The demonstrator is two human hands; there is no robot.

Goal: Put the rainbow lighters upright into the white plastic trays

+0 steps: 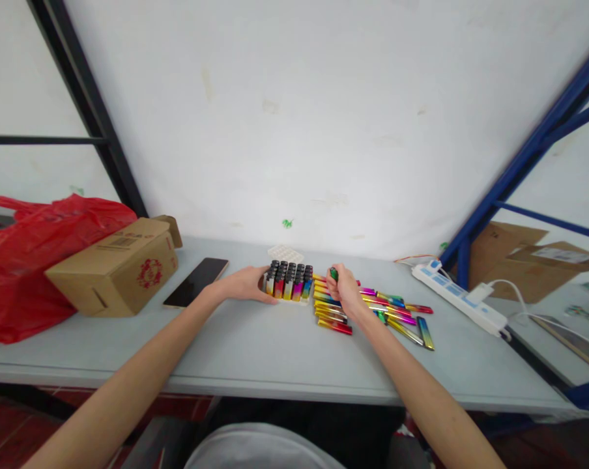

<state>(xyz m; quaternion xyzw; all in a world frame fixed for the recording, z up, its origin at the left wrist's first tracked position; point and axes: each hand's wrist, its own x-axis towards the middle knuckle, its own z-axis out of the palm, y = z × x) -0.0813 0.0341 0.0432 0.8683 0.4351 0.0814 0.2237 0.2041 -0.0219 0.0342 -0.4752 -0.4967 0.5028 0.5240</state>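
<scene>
Rows of upright lighters [288, 281] with black tops stand in a low white tray [301, 302] at the middle of the table. My left hand [248, 284] is at the tray's left side, fingers and thumb spread around its edge and touching it. To the right, my right hand [342, 284] is closed around a lighter [333, 273], whose green end shows above the fist. Beneath and around this hand lie many loose shiny lighters [334, 326] in red, yellow, blue and purple, flat on the table.
A clear plastic sheet [285, 253] lies behind the tray. At left are a black phone [197, 282], a cardboard box [116, 267] and a red bag [40, 254]. A white power strip [460, 298] with cables sits at right, near a blue frame [529, 150].
</scene>
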